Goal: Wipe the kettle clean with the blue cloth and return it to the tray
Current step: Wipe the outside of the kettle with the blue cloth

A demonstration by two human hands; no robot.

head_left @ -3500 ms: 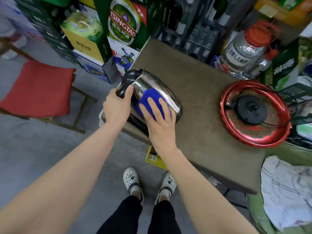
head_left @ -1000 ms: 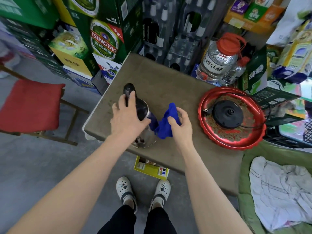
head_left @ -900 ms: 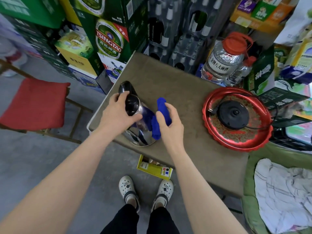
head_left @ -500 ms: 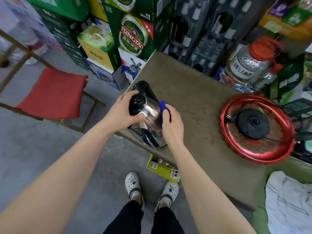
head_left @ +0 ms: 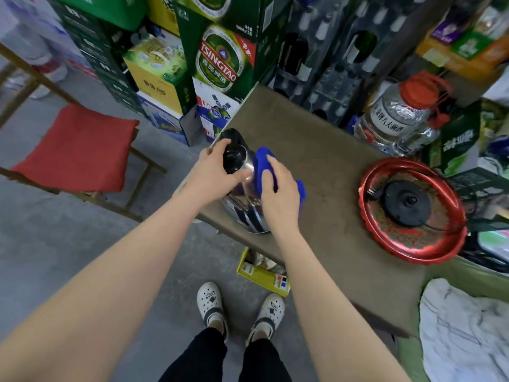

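Both hands are on the kettle, which stands upright near the front left edge of the tabletop, well apart from the red tray over to the right. The left hand is curled round its black top. The right hand holds the bunched blue cloth pressed against the shiny steel side, fingers curved over it. The black base sits in the tray.

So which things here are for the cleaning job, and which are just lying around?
For the job: kettle, blue cloth, red tray, kettle base, left hand, right hand.
Just lying about: red-capped jug, Tsingtao beer carton, red chair cushion, white cloth.
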